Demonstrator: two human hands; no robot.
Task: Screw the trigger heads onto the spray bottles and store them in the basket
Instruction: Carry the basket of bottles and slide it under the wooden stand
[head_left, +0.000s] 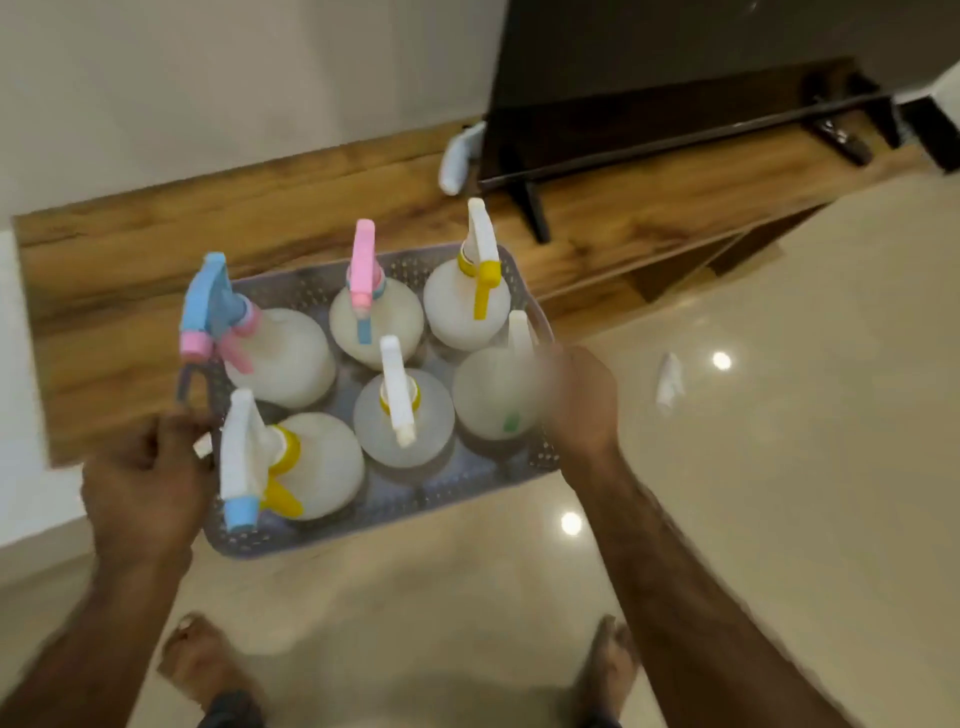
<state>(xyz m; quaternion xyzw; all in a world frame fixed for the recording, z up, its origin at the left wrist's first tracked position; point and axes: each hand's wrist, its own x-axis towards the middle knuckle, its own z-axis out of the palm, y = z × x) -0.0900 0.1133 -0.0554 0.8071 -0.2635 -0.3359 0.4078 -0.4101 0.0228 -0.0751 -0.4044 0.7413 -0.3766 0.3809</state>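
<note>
A grey perforated basket (395, 506) is held in the air, partly over the wooden shelf's front edge and partly over the floor. Several translucent white spray bottles stand in it, each with a trigger head on: a blue and pink head (210, 306) at the back left, a pink one (362, 270) at the back middle, a white and yellow one (482, 254) at the back right. My left hand (145, 488) grips the basket's left rim. At the right rim, my right hand (579, 400) grips the basket; its fingers are blurred.
A low wooden shelf (332, 208) runs along the white wall. A dark TV (701, 57) stands on it on black legs, with a white object (460, 156) beside it. A small white scrap (669, 382) lies on the glossy tiled floor. My bare feet show below.
</note>
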